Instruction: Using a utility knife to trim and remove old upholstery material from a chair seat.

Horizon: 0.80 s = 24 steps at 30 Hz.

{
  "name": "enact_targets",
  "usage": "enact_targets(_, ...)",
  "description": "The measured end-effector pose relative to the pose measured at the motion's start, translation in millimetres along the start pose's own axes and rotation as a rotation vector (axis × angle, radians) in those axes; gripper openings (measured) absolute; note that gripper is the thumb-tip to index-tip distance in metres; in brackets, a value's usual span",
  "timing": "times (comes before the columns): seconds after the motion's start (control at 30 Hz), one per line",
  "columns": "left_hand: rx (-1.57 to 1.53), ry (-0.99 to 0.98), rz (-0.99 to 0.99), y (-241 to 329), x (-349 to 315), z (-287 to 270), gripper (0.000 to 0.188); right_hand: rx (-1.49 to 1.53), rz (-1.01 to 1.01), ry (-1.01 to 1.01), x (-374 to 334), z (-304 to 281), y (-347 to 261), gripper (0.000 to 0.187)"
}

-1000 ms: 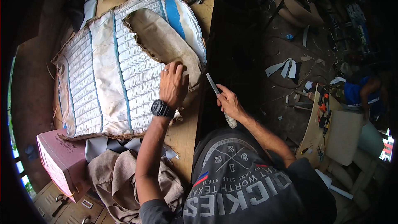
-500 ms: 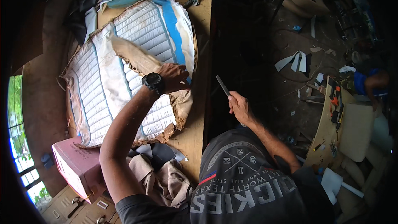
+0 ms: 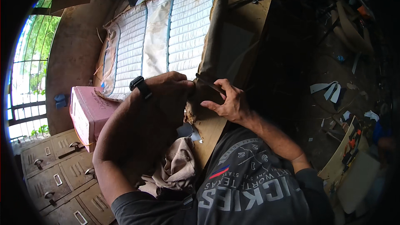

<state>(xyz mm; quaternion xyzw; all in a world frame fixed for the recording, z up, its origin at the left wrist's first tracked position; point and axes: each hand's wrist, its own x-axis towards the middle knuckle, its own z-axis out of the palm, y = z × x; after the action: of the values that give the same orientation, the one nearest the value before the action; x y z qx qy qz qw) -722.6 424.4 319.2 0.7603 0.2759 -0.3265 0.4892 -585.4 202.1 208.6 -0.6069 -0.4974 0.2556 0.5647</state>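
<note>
A quilted seat cover (image 3: 156, 41), white with padded channels and blue seam strips, lies on the wooden bench with its frayed brown edges showing. My left hand (image 3: 175, 81), wearing a black watch, is closed on the cover's near right edge, and its fingertips pinch the cloth there. In my right hand (image 3: 233, 102) is a narrow flat dark blade (image 3: 211, 84), held between thumb and fingers. The blade's tip points left and reaches the cover's edge beside my left fingers. Shadow hides whether the tip touches the cloth. A brown border (image 3: 211, 46) runs along the cover's right side.
A pink box (image 3: 93, 110) stands left of the cover, above metal drawers (image 3: 54, 171). Crumpled beige cloth (image 3: 177, 162) lies near my left arm. Pliers-like tool (image 3: 248, 0) rests at the bench's far end. White scraps (image 3: 327, 91) litter the dark floor at right.
My right hand has brought the blade left to the cover's edge. My left hand has moved from the loose beige flap to the near edge. The view has shifted leftward.
</note>
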Motion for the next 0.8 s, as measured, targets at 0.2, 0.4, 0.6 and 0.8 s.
enact_targets(0.2, 0.065, 0.071, 0.033, -24.7, 12.6, 23.7, 0.062, 0.053, 0.169, -0.131, -29.5, 26.2, 24.7, 0.061)
enact_targets(0.4, 0.448, -0.126, 0.113, -7.1, 51.7, 2.9, 0.033, 0.089, 0.256, -0.065, -37.1, 26.0, 43.7, 0.066)
enact_targets(0.6, 0.805, -0.385, 0.362, -11.8, 81.1, -30.2, 0.027, 0.121, 0.295, -0.069, -41.6, 41.7, 49.3, 0.071)
enact_targets(0.8, 0.411, -0.426, 0.022, 21.6, 91.0, -34.4, 0.023, 0.237, 0.285, -0.008, -33.9, 55.5, 48.6, 0.075)
